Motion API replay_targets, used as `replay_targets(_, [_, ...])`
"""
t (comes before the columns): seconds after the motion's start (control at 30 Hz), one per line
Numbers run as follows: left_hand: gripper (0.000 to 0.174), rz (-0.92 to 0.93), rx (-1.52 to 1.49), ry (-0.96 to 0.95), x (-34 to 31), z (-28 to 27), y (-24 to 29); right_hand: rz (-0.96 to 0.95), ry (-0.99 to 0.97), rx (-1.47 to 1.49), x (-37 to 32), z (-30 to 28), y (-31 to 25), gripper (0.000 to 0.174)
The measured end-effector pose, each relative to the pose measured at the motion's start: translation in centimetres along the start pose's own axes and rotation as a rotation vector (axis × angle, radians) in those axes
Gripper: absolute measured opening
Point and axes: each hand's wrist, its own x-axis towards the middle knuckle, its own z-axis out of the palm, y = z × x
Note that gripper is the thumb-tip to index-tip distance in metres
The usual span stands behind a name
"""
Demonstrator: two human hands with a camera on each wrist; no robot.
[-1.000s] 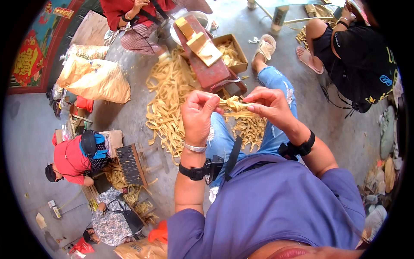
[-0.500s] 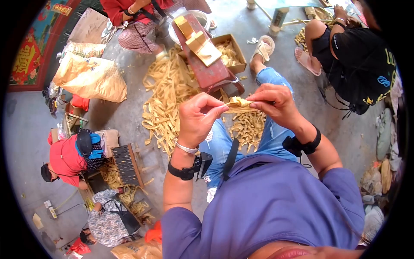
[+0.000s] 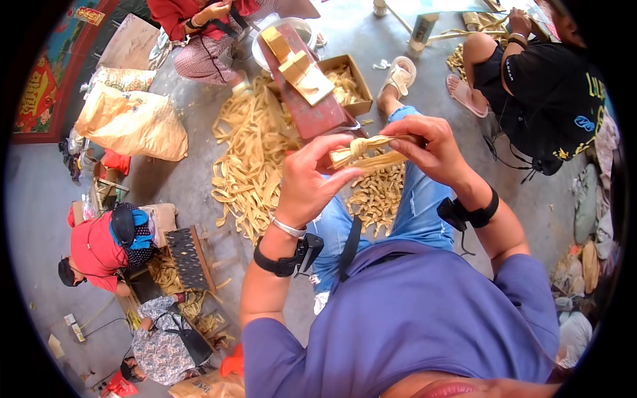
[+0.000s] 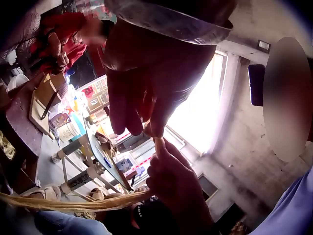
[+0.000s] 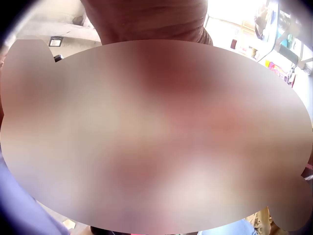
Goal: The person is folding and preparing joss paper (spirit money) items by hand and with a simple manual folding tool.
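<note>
Knotted tan strip [image 3: 360,148] in hand, I work just above the centre of the frame, the knot held up between my two hands. My left hand [image 3: 305,178] curves its fingers and thumb about the knotted end, fingers above and thumb below; my right hand [image 3: 436,151] pinches the other end, thumb in front. In the left wrist view, tan strands run from the lower left edge to my right hand; the right wrist view is mostly blurred.

Below the knot, a pile of short tan pieces [image 3: 377,201] lies on the floor between my jeans-clad legs. A heap of long tan strips [image 3: 249,156] spreads to the left of centre. At the upper centre, a wooden block [image 3: 304,76] sits on a red bench [image 3: 306,123], beside an open cardboard box [image 3: 360,107]. A person in black [image 3: 547,99] sits at the upper right.
</note>
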Motion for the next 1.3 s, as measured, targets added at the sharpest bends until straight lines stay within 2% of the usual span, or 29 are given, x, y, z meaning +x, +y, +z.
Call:
replay_targets(0.03, [0.026, 0.010, 0.068, -0.013, -0.1, -0.1, -0.2, -0.016, 0.042, 0.062, 0.2, 0.2, -0.1, 0.014])
replay_targets(0.1, [0.027, 0.030, 0.206, -0.037, -0.3, -0.5, -0.7, -0.018, -0.069, -0.044, 0.0, -0.3, -0.7, 0.017])
replay_targets(0.13, [0.016, 0.089, 0.356, -0.107, -0.3, -0.8, 0.5, -0.037, -0.099, -0.087, -0.1, -0.3, -0.6, 0.017])
replay_targets(0.23, [0.012, 0.074, 0.341, -0.176, -0.8, -1.5, -0.6, -0.072, -0.114, -0.126, -0.4, 0.1, 0.1, 0.015])
replay_targets(0.27, [0.014, -0.107, 0.155, -0.166, -1.2, -1.9, -0.9, -0.050, -0.142, -0.098, -0.6, 0.0, 0.2, 0.014])
replay_targets(0.3, [0.013, -0.112, 0.037, -0.094, -1.2, -2.3, -1.7, -0.028, -0.169, -0.072, -0.7, -0.1, 0.3, 0.014])
replay_targets(0.37, [0.012, -0.121, -0.199, 0.047, -0.8, -2.9, -3.4, 0.208, -0.254, 0.035, -0.8, -0.3, 0.5, 0.018])
replay_targets(0.4, [0.016, -0.140, -0.271, 0.082, 0.2, -3.0, -1.4, 0.326, -0.294, 0.089, -0.7, -0.4, 0.6, 0.021])
replay_targets(0.47, [0.024, 0.118, 0.036, -0.046, 1.1, -1.5, 0.8, 0.371, -0.392, 0.204, 0.2, -0.4, -0.2, 0.024])
replay_targets(0.53, [0.030, 0.296, 0.200, -0.191, 1.5, -0.6, 1.4, 0.397, -0.455, 0.339, 0.6, 0.2, -0.1, 0.025])
replay_targets(0.6, [0.023, 0.253, 0.233, -0.240, 1.7, -1.2, 0.8, 0.397, -0.471, 0.487, 1.0, 1.1, 0.7, 0.022])
replay_targets(0.67, [0.012, 0.189, 0.219, -0.242, 1.8, -1.5, 0.6, 0.299, -0.442, 0.348, 1.6, 0.3, -0.4, 0.019])
replay_targets(0.73, [0.012, 0.032, 0.114, -0.231, 1.4, -1.8, -0.7, 0.276, -0.466, 0.197, 1.3, -0.2, 0.6, 0.016])
replay_targets(0.8, [0.016, -0.051, 0.084, -0.233, 1.4, -1.9, -1.2, 0.262, -0.375, 0.227, 0.9, 0.9, 1.8, 0.015])
replay_targets(0.9, [0.024, 0.486, 0.563, -0.102, 2.9, -1.9, -1.2, 0.317, -0.313, 0.212, 1.3, 1.3, 2.0, 0.013])
replay_targets(0.93, [0.025, 0.471, 0.597, -0.081, 3.0, -1.6, -1.2, 0.347, -0.307, 0.199, 1.5, 1.4, 2.1, 0.013])
replay_targets(1.03, [0.019, 0.339, 0.554, -0.089, 2.8, -1.2, -1.7, 0.061, -0.249, 0.063, 2.3, 2.4, 2.6, 0.015])
replay_targets(1.07, [0.017, 0.282, 0.515, -0.104, 2.6, -1.2, -2.0, 0.204, -0.259, 0.111, 2.6, 2.1, 2.2, 0.016])
replay_targets(1.17, [0.017, 0.049, 0.187, -0.103, 2.2, -1.7, -2.5, 0.153, -0.252, 0.120, 2.9, 1.9, 2.8, 0.016])
replay_targets(1.2, [0.017, 0.024, 0.148, -0.103, 2.3, -1.7, -2.8, 0.178, -0.246, 0.119, 2.8, 2.1, 3.1, 0.015])
replay_targets(1.3, [0.014, -0.249, -0.370, -0.096, 3.0, -1.7, -2.5, 0.350, -0.341, 0.244, 4.0, 1.7, 2.4, 0.012])
